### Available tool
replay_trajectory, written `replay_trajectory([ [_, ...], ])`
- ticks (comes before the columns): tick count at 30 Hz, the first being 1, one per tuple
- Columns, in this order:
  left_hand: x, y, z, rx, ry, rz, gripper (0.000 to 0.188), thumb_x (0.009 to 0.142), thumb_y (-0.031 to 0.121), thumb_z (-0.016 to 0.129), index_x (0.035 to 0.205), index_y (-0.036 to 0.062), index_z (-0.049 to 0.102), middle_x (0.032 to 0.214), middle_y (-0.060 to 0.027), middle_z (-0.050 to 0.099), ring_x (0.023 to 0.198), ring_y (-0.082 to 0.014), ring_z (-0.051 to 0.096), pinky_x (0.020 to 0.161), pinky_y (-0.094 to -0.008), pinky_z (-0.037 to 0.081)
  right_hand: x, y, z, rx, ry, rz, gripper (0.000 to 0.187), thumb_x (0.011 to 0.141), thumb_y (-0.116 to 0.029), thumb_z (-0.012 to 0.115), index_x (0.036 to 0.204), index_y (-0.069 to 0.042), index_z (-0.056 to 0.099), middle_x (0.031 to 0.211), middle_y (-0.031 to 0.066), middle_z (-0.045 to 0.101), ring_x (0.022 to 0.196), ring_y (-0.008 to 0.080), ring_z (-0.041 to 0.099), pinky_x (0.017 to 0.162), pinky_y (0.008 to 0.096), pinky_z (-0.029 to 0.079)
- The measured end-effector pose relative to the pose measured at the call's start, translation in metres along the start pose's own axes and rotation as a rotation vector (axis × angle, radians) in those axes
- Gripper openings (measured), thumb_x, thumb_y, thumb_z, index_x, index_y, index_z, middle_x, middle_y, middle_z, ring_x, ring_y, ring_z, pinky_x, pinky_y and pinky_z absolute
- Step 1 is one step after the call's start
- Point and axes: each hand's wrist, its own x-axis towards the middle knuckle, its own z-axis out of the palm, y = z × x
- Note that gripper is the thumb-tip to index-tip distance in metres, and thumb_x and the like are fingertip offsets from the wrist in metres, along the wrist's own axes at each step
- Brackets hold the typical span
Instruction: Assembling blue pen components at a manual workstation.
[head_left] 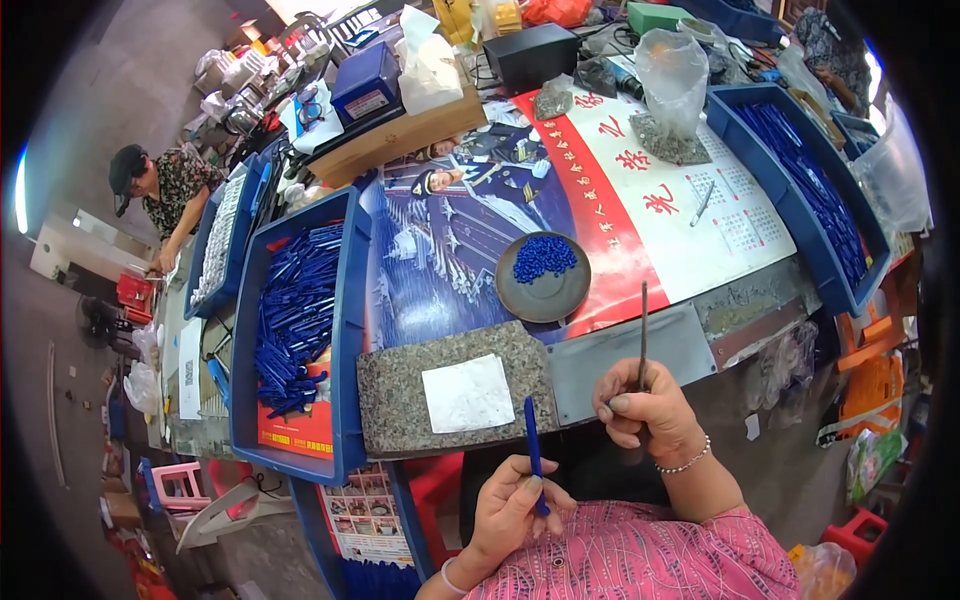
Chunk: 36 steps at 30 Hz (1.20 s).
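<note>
Left hand: a slim blue stick [533, 450] is pinched upright between thumb and fingers of the left hand [512, 505].
Right hand: a thin dark rod [643, 325] is gripped between thumb and curled fingers of the right hand [650, 412], tip pointing up; a beaded bracelet [684, 458] is worn at the wrist.
Hands, spacing: held well apart, in front of the bench [755, 303].
Near edge: a speckled stone slab [390, 385] is topped by a white paper square [468, 393]; a grey plate [635, 360] is set just beside the slab.
Dish: small blue pieces [543, 258] are heaped in a round dark dish [545, 302], on a printed sheet [720, 255].
Left tray: many blue sticks [300, 310] are piled in a blue tray [351, 330].
Right tray: more sticks [800, 175] are held in a second blue tray [862, 290].
Far left: a capped co-worker [175, 190] is seen leaning by a tray of white items [218, 238].
</note>
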Motion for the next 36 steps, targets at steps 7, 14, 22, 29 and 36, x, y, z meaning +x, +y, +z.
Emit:
replay_trajectory([
  [7,0.000,-0.002,0.009,0.026,0.034,0.001,0.024,0.096,0.017,0.040,0.112,-0.0005,0.044,0.080,-0.0187,0.063,0.050,-0.0147,0.058,0.042,-0.0200,0.043,-0.003,0.017,-0.014,0.317,-0.178,0.169,0.010,0.080,-0.003,0.058,0.090,-0.001,0.056,0.079,0.0120,0.053,0.045,0.0065,0.036,0.038,0.0203,0.035],
  [14,-0.002,-0.001,0.013,0.010,0.027,-0.007,0.024,0.096,0.016,0.041,0.111,-0.0015,0.046,0.074,-0.0158,0.060,0.046,-0.0111,0.049,0.043,-0.0189,0.039,-0.005,0.028,-0.013,0.580,-0.219,0.179,0.013,0.082,0.000,0.054,0.093,0.001,0.050,0.076,0.0099,0.047,0.044,0.0056,0.033,0.033,0.0177,0.031],
  [22,-0.004,-0.001,0.013,0.035,0.042,-0.018,0.024,0.095,0.016,0.041,0.109,-0.0026,0.046,0.070,-0.0167,0.058,0.042,-0.0121,0.045,0.042,-0.0197,0.039,-0.004,0.037,-0.014,0.664,-0.328,0.205,0.017,0.081,0.000,0.054,0.096,0.000,0.045,0.076,0.0094,0.047,0.043,0.0052,0.033,0.033,0.0173,0.032],
  [29,-0.003,-0.003,0.011,0.027,0.042,-0.010,0.025,0.095,0.018,0.042,0.109,-0.0025,0.046,0.070,-0.0159,0.058,0.042,-0.0117,0.045,0.041,-0.0195,0.038,-0.002,0.043,-0.021,0.626,-0.342,0.217,0.015,0.082,-0.003,0.055,0.096,0.001,0.054,0.078,0.0084,0.048,0.044,0.0059,0.034,0.034,0.0188,0.032],
  [36,0.000,-0.005,0.008,0.024,0.031,-0.004,0.025,0.095,0.018,0.043,0.109,-0.0028,0.046,0.070,-0.0159,0.058,0.042,-0.0120,0.045,0.041,-0.0202,0.038,-0.001,0.046,-0.022,0.624,-0.326,0.176,0.013,0.083,-0.003,0.054,0.092,0.005,0.056,0.075,0.0089,0.047,0.045,0.0055,0.035,0.034,0.0180,0.035],
])
